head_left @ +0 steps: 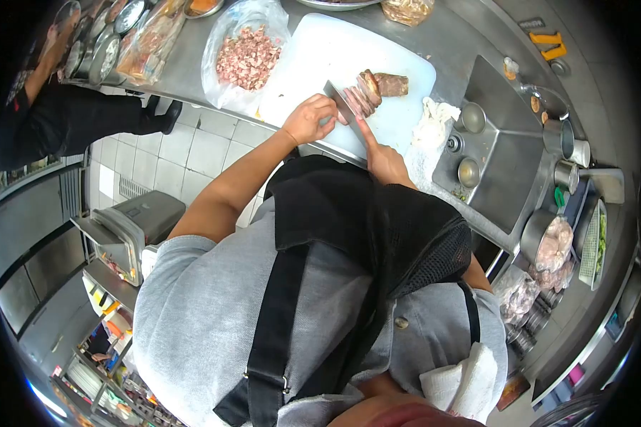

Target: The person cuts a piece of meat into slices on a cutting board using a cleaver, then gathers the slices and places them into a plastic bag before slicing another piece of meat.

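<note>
My right hand is closed round the handle of a kitchen knife, the index finger stretched along the blade. On the white cutting board the blade stands at a browned piece of meat with pink slices. Beyond these slices lies a darker brown chunk of the meat. My left hand is on the blade's other side, its fingers curled against a small pink bit of meat, mostly hidden by them. Left of the board, a clear plastic bag lies open with diced pink meat in it.
A white cloth lies by the board's right edge. Beyond it is a steel sink with metal bowls. A co-worker's dark-clothed legs are at the left. A grey bin stands on the tiled floor behind the counter edge.
</note>
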`<state>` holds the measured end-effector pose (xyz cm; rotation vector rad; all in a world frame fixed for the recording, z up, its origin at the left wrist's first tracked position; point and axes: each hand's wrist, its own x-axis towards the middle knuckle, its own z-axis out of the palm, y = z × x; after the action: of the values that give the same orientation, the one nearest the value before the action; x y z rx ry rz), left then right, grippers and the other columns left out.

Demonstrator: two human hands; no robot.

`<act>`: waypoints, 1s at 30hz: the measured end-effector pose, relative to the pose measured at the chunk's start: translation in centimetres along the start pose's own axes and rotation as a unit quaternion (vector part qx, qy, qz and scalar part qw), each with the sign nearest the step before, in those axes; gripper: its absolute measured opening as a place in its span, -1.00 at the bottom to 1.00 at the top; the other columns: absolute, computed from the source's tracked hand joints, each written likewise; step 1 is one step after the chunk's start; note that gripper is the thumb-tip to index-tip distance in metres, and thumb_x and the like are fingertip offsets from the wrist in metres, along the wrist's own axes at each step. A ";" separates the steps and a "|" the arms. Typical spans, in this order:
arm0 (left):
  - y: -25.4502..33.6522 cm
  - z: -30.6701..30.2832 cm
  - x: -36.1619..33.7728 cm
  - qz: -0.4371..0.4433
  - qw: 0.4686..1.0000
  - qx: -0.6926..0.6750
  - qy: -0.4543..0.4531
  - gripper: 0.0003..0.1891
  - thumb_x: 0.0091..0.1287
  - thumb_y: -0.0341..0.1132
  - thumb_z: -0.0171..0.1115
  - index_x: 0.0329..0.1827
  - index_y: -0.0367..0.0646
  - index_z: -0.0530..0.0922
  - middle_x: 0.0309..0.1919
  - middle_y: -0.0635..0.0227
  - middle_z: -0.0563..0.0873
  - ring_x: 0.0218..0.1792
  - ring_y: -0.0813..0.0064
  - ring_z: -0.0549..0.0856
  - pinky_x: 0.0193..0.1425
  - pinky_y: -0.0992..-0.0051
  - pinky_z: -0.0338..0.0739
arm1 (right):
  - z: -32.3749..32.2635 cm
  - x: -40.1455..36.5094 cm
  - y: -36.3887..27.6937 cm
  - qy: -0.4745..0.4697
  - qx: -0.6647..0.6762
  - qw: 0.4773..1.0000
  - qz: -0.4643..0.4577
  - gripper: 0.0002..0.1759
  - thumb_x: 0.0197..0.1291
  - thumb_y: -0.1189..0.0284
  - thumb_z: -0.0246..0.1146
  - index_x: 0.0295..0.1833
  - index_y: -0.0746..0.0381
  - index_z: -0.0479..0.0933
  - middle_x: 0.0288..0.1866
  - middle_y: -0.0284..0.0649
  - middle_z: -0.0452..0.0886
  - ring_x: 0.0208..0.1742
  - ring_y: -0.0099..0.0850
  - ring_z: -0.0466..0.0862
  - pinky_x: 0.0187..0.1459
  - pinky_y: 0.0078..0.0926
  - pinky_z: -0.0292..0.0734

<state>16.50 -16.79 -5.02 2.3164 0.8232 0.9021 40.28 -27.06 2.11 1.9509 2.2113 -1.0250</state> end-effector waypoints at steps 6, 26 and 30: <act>-0.2 0.2 -0.2 0.009 1.000 0.000 0.007 -0.87 0.22 -0.48 0.43 -0.19 -0.16 0.70 -0.08 0.23 0.74 0.05 0.13 0.72 0.17 0.22 0.66 | -4.0 -2.5 -2.1 -0.023 -0.042 0.999 0.024 0.05 0.37 0.59 0.12 0.80 -0.34 -0.18 -0.25 0.17 0.78 -0.22 0.17 0.80 -0.13 0.16 0.65; -0.7 0.5 -0.4 0.004 1.000 -0.018 0.020 -0.85 0.20 -0.51 0.46 -0.18 -0.15 0.74 -0.10 0.24 0.75 0.02 0.13 0.75 0.14 0.24 0.68 | -0.6 -1.3 0.3 0.067 0.059 0.996 -0.021 -0.17 0.59 0.41 0.08 0.80 -0.30 -0.09 -0.36 0.23 0.72 -0.30 0.23 0.76 -0.17 0.18 0.59; -0.6 0.4 0.2 -0.063 0.993 -0.074 0.064 -0.80 0.23 -0.46 0.46 -0.08 -0.15 0.75 -0.04 0.20 0.73 0.04 0.10 0.74 0.18 0.23 0.66 | -3.2 -4.8 -0.1 0.136 0.147 0.979 0.034 -0.20 0.59 0.43 0.16 0.79 -0.22 0.03 -0.32 0.23 0.72 -0.19 0.24 0.77 -0.09 0.01 0.62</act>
<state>16.68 -16.30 -5.56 2.0729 0.9108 1.0278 42.48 -29.71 6.75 2.4051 2.2061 -1.2007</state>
